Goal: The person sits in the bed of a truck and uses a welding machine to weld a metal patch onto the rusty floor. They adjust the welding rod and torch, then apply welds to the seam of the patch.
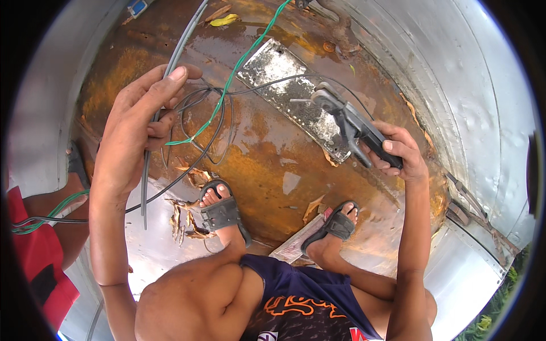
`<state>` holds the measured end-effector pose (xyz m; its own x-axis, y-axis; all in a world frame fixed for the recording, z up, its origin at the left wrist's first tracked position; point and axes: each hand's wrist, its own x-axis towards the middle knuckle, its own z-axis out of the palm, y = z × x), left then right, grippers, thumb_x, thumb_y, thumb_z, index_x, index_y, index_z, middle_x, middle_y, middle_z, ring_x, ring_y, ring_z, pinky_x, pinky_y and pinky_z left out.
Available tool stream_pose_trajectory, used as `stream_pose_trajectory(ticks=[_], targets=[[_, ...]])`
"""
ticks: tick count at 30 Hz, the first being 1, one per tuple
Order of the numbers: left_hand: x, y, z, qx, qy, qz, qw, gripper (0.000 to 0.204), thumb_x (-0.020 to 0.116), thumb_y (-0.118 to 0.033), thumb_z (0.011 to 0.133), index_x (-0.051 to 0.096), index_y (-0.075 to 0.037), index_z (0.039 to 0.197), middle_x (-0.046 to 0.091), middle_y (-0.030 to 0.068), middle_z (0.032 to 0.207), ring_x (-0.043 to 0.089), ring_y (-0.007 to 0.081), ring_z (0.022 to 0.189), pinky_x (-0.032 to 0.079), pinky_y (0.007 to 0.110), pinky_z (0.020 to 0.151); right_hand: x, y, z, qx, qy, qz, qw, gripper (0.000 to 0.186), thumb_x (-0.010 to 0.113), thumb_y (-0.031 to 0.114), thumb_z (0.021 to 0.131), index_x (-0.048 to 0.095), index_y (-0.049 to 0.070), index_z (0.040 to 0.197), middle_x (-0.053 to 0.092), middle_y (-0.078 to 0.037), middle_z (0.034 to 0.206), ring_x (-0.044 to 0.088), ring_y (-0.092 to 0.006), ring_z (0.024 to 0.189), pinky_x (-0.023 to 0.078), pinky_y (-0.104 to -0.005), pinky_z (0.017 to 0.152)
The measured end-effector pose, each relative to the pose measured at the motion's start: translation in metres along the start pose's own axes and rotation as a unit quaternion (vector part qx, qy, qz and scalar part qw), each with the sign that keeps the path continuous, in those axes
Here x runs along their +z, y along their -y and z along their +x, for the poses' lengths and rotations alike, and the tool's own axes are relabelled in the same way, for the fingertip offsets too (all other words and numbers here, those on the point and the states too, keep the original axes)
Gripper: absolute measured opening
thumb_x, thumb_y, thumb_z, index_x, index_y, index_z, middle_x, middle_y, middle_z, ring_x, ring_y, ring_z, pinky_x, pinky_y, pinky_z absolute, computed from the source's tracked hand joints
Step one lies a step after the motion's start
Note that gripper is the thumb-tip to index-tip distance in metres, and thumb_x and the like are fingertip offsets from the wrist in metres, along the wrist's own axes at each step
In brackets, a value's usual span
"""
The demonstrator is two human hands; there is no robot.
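My left hand (135, 111) is closed, thumb against fingers, on a few thin grey rods (186, 37) that look like welding rods. Their upper ends leave the picture; the lower ends hang beside my wrist. In my right hand (402, 152) is a black electrode holder (364, 133), gripped by its handle, jaws pointing up and left. A short grey stub sticks out of the jaws. Between my hands run a twisted green wire (234, 74) and a loosely looped black cable (213, 139). Below the holder lies a worn white-and-black plate (304, 94).
Rusty, wet metal flooring (256, 176) spreads under my sandalled feet. Curved silvery metal walls (438, 62) rise around it. Dry leaves (185, 219) and a yellow leaf (224, 20) lie about. At the left edge sits another person in red clothing (37, 244), with cables across the leg.
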<state>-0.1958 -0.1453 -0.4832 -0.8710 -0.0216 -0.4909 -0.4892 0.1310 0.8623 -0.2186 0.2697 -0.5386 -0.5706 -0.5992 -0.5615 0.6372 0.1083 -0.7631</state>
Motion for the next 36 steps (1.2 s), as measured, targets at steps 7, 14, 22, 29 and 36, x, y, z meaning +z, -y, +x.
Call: stream_pose_trajectory(ticks=[7,14,22,29,36], targets=[[0.006,0.007,-0.013,-0.011,0.006,-0.002,1.000,0.043,0.051,-0.032,0.100,0.058,0.003,0.124,0.035,-0.0065,0.080,0.026,-0.0022,0.057,0.013,0.015,0.044,0.002,-0.020,0.040,-0.148,-0.265,-0.044,0.952,0.053,0.059,0.022,0.098,0.042,-0.010,0.136,0.056,-0.011,0.107,0.050,-0.0081,0.067,0.042,-0.0215,0.050],[0.025,0.007,-0.027,0.019,0.034,-0.095,0.995,0.049,0.049,-0.032,0.101,0.052,0.008,0.128,0.037,-0.0047,0.081,0.028,-0.0007,0.058,0.016,0.016,0.044,0.004,-0.074,0.112,-0.176,-0.318,-0.597,0.715,0.043,0.056,0.017,0.096,0.046,-0.002,0.133,0.058,-0.025,0.112,0.061,-0.0449,0.096,0.049,-0.0527,0.082],[0.030,0.010,-0.021,0.035,-0.018,-0.180,0.983,0.052,0.046,-0.034,0.103,0.045,0.008,0.135,0.037,-0.0033,0.084,0.026,0.0021,0.057,0.017,0.019,0.045,0.003,-0.087,0.152,-0.129,-0.442,-0.575,0.676,0.040,0.054,0.017,0.097,0.045,-0.006,0.128,0.055,-0.028,0.105,0.062,-0.0484,0.086,0.051,-0.0554,0.073],[0.044,0.011,-0.030,0.045,-0.021,-0.197,0.979,0.049,0.046,-0.034,0.104,0.045,0.006,0.132,0.036,-0.0036,0.083,0.027,0.0016,0.055,0.017,0.019,0.043,-0.002,-0.090,0.160,-0.020,-0.461,-0.586,0.666,0.046,0.057,0.016,0.094,0.042,-0.005,0.131,0.053,-0.028,0.111,0.064,-0.0489,0.083,0.052,-0.0571,0.069],[0.061,0.019,-0.039,0.029,-0.017,-0.238,0.971,0.040,0.056,-0.024,0.099,0.052,0.006,0.125,0.035,-0.0070,0.073,0.024,-0.0009,0.052,0.016,0.019,0.045,-0.010,-0.087,0.164,-0.020,-0.460,-0.591,0.662,0.043,0.057,0.013,0.093,0.044,-0.006,0.129,0.053,-0.029,0.111,0.065,-0.0483,0.084,0.052,-0.0573,0.069]])
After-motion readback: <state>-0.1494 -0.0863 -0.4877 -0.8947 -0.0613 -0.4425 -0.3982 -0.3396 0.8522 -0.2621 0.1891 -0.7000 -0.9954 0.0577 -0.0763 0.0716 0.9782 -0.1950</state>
